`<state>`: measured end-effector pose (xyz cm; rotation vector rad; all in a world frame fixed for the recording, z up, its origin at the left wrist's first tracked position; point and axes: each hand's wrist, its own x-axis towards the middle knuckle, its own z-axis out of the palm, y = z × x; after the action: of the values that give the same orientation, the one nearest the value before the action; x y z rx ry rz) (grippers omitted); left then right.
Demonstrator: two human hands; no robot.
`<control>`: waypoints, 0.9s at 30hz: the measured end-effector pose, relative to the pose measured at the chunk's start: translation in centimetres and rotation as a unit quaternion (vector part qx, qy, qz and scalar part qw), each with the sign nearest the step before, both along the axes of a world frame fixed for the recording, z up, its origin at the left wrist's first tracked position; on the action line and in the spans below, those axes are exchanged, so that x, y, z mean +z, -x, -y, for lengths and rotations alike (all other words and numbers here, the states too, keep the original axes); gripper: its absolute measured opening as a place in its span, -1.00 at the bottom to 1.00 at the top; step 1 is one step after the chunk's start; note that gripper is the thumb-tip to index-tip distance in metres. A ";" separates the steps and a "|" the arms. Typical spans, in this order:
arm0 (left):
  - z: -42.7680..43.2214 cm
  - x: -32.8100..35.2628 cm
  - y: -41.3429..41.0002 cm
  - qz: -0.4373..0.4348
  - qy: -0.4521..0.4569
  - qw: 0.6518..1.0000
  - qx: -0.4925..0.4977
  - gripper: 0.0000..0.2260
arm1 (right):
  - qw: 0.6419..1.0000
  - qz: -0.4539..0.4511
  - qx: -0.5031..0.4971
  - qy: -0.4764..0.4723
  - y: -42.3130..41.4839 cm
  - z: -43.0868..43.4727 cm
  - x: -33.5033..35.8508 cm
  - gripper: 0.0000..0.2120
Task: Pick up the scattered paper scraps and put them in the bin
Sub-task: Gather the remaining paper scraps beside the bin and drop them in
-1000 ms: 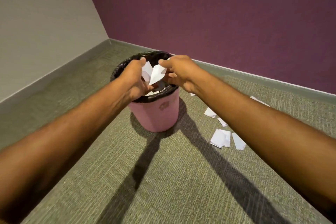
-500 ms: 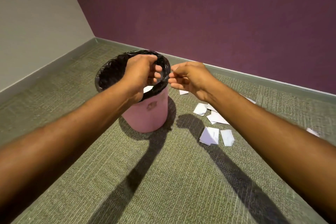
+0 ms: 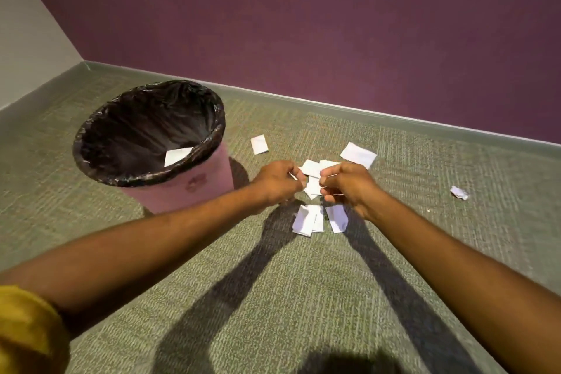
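Left hand (image 3: 279, 180) and right hand (image 3: 349, 185) hover with fingers curled on either side of the paper scraps (image 3: 312, 184); I cannot tell whether either pinches one. The bin (image 3: 188, 190) stands beyond the left hand's outer side.

One view only: wide-angle camera on the person's head, aimed forward and down. It faces the far flat purple wall (image 3: 334, 24); a pale grey wall (image 3: 21, 39) at far left makes the corner. Green-grey woven carpet (image 3: 273, 297) fills the near half. Bare forearms enter from the near bottom corners; left hand (image 3: 277, 182) and right hand (image 3: 349, 187) meet mid-frame over white paper scraps (image 3: 305, 218). Round pink plastic bin with black liner (image 3: 170, 194) at left, seen from above into its mouth.
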<state>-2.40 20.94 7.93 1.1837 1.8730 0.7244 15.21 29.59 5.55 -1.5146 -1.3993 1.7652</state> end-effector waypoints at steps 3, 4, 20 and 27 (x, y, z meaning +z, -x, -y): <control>-0.1 -2.9 -0.6 -0.089 0.029 0.991 -0.095 -0.79 | 0.996 0.078 0.020 -0.042 -2.5 0.2 -2.8 -0.85; -0.1 -3.7 -1.0 -0.119 0.039 0.983 -0.132 -0.71 | 0.991 0.111 0.040 -0.067 -3.2 0.2 -3.8 -0.84; -1.6 -9.5 -5.1 -0.330 0.062 0.901 -0.276 -0.15 | 0.861 0.380 0.174 -0.289 -5.3 2.2 -10.2 -0.46; -3.0 -11.0 -4.6 -0.298 0.053 0.923 -0.240 -0.18 | 0.894 0.306 0.174 -0.278 -5.0 1.4 -10.5 -0.49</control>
<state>2.17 23.91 -3.10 1.8418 1.9241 -0.0245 20.25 28.21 -4.91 -1.6058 -2.3586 0.8933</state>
